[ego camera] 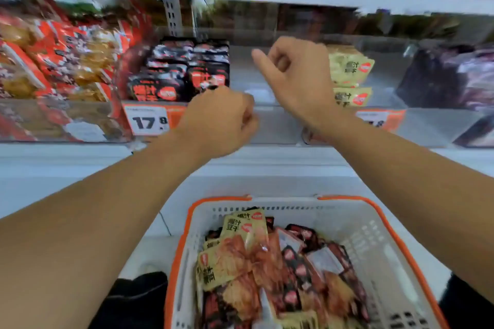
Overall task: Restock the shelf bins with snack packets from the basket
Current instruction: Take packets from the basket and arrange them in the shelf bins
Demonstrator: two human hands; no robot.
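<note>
A white basket with an orange rim (374, 232) sits low in front of me, holding several tan snack packets (230, 256) and black-and-red ones (296, 264). On the shelf, a clear bin holds black snack packets (171, 75). My left hand (219, 123) is raised at that bin's front edge, its curled fingers closed on the lower edge of a black packet (207, 81). My right hand (296, 77) hovers to the right, fingers curled and thumb stuck out left, with nothing in it. Behind it lie tan packets (347, 67) in the bin.
A bin of red packets (66, 56) fills the left of the shelf and dark purple packets (454, 77) the right. An orange price tag (147, 120) reading 17.8 hangs on the bin front. A white ledge (267, 165) runs between shelf and basket.
</note>
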